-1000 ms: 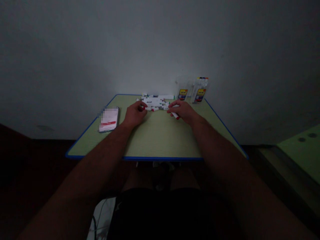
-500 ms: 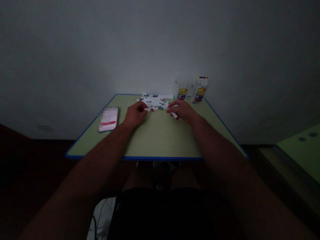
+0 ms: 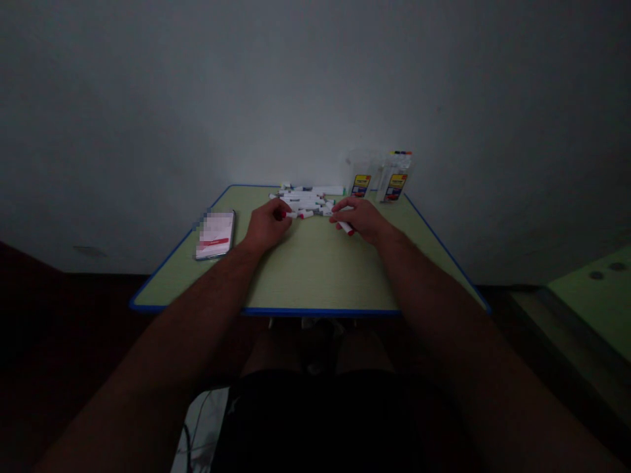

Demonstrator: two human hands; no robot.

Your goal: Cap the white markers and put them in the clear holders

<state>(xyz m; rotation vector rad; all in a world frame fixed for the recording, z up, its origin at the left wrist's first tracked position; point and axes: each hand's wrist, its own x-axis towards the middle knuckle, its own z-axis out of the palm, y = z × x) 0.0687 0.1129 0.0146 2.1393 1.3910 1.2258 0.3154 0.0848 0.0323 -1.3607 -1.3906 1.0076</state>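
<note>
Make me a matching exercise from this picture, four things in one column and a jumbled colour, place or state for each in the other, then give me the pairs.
Things:
1. Phone
2. Clear packs
3. Table edging
4. Right hand

Descriptions:
A. Blue
B. Holding a red-ended marker
C. At the back right of the table
D. Lying toward the left side of the table

Pairs: 1-D, 2-C, 3-A, 4-B
</note>
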